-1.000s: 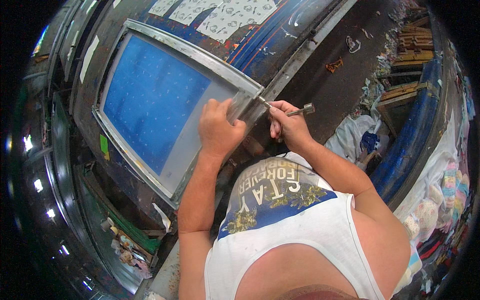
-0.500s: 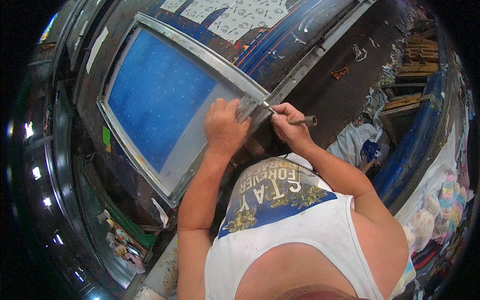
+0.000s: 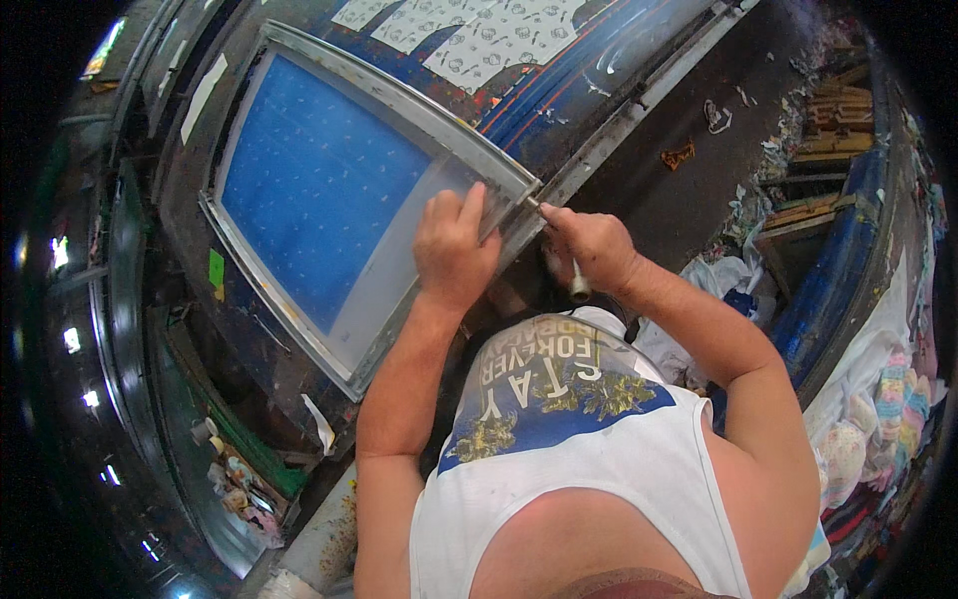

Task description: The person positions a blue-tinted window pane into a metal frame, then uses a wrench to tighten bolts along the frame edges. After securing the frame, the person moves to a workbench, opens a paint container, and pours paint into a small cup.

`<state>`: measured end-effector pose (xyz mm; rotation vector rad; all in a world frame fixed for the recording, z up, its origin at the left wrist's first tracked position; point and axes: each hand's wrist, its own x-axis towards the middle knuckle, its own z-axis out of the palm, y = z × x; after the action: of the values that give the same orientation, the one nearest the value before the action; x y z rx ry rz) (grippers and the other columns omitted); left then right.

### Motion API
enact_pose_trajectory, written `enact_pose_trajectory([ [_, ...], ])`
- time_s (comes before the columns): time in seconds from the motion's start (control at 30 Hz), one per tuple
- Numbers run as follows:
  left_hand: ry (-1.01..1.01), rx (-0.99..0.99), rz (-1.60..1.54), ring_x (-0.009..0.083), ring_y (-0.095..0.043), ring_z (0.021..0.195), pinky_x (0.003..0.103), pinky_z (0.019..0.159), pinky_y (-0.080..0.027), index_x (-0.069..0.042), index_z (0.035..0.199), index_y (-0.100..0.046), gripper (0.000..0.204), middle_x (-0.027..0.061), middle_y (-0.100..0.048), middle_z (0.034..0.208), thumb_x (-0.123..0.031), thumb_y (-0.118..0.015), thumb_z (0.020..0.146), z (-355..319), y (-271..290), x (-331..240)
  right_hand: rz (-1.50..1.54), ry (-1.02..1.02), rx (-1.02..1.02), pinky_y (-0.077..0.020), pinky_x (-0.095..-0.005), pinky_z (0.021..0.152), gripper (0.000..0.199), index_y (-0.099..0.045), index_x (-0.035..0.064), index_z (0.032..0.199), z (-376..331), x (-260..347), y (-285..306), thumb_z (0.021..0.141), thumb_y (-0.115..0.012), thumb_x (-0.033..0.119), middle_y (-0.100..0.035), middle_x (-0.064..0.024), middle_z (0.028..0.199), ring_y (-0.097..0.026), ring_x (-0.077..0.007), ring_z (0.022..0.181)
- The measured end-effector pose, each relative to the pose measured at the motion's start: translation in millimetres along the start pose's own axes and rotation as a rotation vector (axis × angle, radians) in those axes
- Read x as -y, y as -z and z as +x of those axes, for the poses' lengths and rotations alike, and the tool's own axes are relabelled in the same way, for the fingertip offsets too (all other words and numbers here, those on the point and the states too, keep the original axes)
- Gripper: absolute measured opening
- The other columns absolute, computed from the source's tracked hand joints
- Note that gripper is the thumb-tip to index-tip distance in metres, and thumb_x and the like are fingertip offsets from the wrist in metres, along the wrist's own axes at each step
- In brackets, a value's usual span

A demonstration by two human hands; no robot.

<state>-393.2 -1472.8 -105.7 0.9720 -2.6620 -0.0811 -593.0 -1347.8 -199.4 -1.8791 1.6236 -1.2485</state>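
A screen-printing frame (image 3: pixel 399 92) lies aslant in front of me, its pale metal border around a blue mesh panel (image 3: pixel 309 190). My left hand (image 3: pixel 454 248) rests on the frame's near right end, index finger stretched out and thumb apart from it. Just right of that corner, my right hand (image 3: pixel 597 250) is closed around an L-shaped socket wrench (image 3: pixel 579 288). The wrench's socket end hangs down toward my shirt. A thin metal rod (image 3: pixel 533 203) runs from the frame's corner to my right fingers; where it meets the wrench is hidden.
White printed fabric pieces (image 3: pixel 504 42) lie on the dark table beyond the frame. A metal rail (image 3: pixel 649 100) runs along the table's edge. Scraps litter the floor at right, beside stacked wooden pieces (image 3: pixel 838 125) and a blue covering (image 3: pixel 828 270).
My right hand has turned over, and the wrench's socket end has swung from pointing right to pointing down. My left index finger has straightened.
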Motion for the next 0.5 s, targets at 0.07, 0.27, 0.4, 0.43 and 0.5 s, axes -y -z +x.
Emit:
enact_pose_trajectory([
  [0.07,-0.006,0.002,0.006,0.0362,-0.063,0.098,0.049,0.084,-0.054,-0.006,0.134,-0.071,0.066,0.012,-0.06,0.102,-0.01,-0.087,0.07,-0.1,-1.5,0.1,-0.255,0.111,0.047,-0.0587,-0.0451,0.061,0.046,-0.06,0.0013,0.137,4.2,-0.5,8.0,0.093,-0.066,0.012,-0.073,-0.0128,0.083,-0.076,-0.0323,0.073],
  [0.27,-0.028,-0.01,0.118,0.036,-0.061,0.097,0.05,0.082,-0.054,-0.011,0.153,-0.059,0.086,0.0121,-0.057,0.103,-0.01,-0.084,0.07,0.1,-4.2,-8.5,-0.247,0.065,-0.008,-0.0585,-0.0467,0.063,0.048,-0.063,0.0035,0.136,6.9,7.2,9.4,0.089,-0.072,0.012,-0.073,-0.0105,0.083,-0.075,-0.0312,0.073],
  [0.4,-0.107,0.071,0.297,0.0351,-0.06,0.093,0.049,0.078,-0.054,-0.014,0.16,-0.053,0.089,0.0123,-0.055,0.102,-0.008,-0.078,0.075,8.6,-1.3,-13.5,-0.21,0.017,-0.151,-0.0579,-0.0469,0.063,0.044,-0.067,0.0078,0.131,2.3,15.2,6.5,0.089,-0.077,0.013,-0.074,-0.01,0.085,-0.075,-0.0322,0.073],
  [0.43,-0.129,0.08,0.324,0.0348,-0.06,0.092,0.048,0.077,-0.054,-0.014,0.161,-0.052,0.089,0.0125,-0.054,0.101,-0.007,-0.077,0.077,11.0,-1.0,-14.4,-0.215,0.025,-0.176,-0.0576,-0.047,0.063,0.041,-0.067,0.0089,0.129,1.2,15.9,6.9,0.089,-0.078,0.013,-0.074,-0.01,0.085,-0.075,-0.0326,0.073],
  [0.5,-0.133,0.117,0.351,0.0344,-0.061,0.092,0.047,0.076,-0.055,-0.013,0.161,-0.052,0.085,0.0128,-0.054,0.1,-0.007,-0.074,0.079,15.0,-1.1,-16.2,-0.188,0.035,-0.202,-0.0574,-0.0475,0.063,0.035,-0.068,0.0096,0.126,-0.2,15.3,9.2,0.092,-0.077,0.013,-0.074,-0.011,0.083,-0.074,-0.0335,0.072],
])
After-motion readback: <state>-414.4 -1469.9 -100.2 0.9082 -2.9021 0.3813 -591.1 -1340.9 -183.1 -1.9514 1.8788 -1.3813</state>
